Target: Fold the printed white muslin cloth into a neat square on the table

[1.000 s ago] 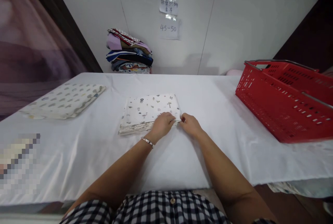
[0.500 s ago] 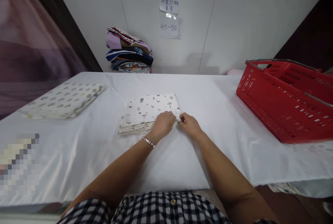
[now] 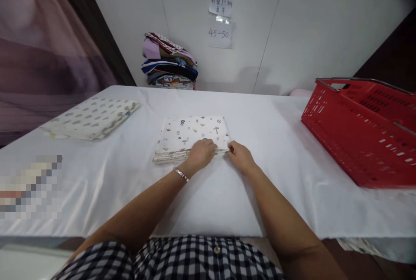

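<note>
1. I see a white folded cloth [image 3: 191, 135] printed with small dark and grey motifs.
2. The table cover [image 3: 130, 184] under it is plain white.
3. At far left lies a cream folded cloth [image 3: 92, 117] with grey-green blobs in rows.
4. The basket [image 3: 364, 137] on my right is bright red with a grey metal handle.
5. The pile of clothes [image 3: 169, 65] by the wall shows lilac, navy, red-and-white stripes and tan.
6. My shirt [image 3: 182, 258] is black-and-white check.
7. The wall [image 3: 308, 24] is off-white; the paper notes [image 3: 221, 20] are white with dark writing.
</note>
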`<state>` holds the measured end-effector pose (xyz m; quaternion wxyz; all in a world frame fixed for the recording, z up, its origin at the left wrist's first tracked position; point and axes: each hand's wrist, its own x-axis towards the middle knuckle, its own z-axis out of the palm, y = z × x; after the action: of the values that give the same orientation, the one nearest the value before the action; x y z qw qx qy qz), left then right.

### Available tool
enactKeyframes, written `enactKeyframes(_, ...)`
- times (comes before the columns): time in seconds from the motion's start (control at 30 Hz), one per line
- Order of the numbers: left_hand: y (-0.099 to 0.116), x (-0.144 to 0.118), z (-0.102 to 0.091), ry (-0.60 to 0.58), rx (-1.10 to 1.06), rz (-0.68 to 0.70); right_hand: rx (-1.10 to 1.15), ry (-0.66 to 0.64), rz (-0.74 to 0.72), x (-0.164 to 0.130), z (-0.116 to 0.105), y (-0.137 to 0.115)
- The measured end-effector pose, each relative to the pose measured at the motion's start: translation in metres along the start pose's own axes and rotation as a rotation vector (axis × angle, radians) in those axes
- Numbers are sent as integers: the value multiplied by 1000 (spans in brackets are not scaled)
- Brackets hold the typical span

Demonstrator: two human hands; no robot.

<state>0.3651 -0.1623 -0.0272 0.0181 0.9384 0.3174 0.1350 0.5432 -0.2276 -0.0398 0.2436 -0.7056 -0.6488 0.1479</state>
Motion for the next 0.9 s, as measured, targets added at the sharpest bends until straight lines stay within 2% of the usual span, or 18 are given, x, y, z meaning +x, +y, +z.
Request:
enactKeyframes(0.3, -21, -23, -7, 43, 59, -64, 8, -16, 23, 1, 3, 2)
enactKeyframes(0.43, -21, -22, -10, 25, 87, -56, 6, -21, 29, 1, 2, 2)
enactKeyframes(0.63, -19, -15, -14, -8, 131, -17, 12, -17, -50, 1, 4, 5)
enactKeyframes(0.9, -17, -27, -10, 5, 133, -15, 7, -15, -64, 1, 6, 5)
